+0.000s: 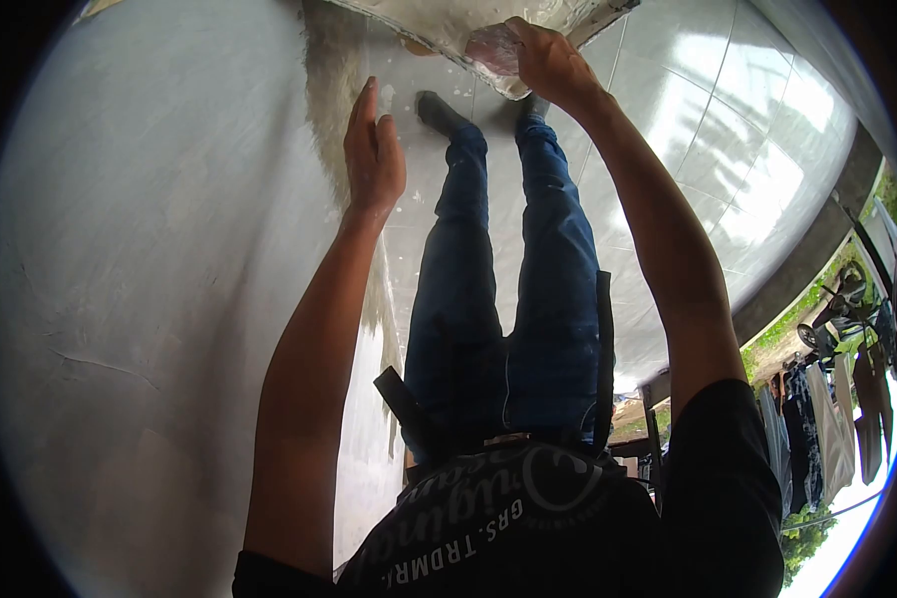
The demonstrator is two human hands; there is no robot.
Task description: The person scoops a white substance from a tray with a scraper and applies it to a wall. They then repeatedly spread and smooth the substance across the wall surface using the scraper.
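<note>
My left hand [374, 164] is raised beside a grey-white smeared wall [169, 229], fingers stretched out and thumb apart, with nothing in it. At the top, my right hand [553, 65] is closed round one end of a pinkish, translucent object [495, 50], whose exact kind I cannot make out. That object lies against the corner of a pale, smeared board [448, 22] with dark, rough edges. The board's far part is cut off by the frame's top edge.
Below the board, my feet in dark footwear [439, 112] stand on a tiled floor [658, 130] marked with white spots. A rough whitish strip [329, 100] runs along the wall's edge. Clothes [832, 419] hang outside at the right, near a parked motorbike [837, 299].
</note>
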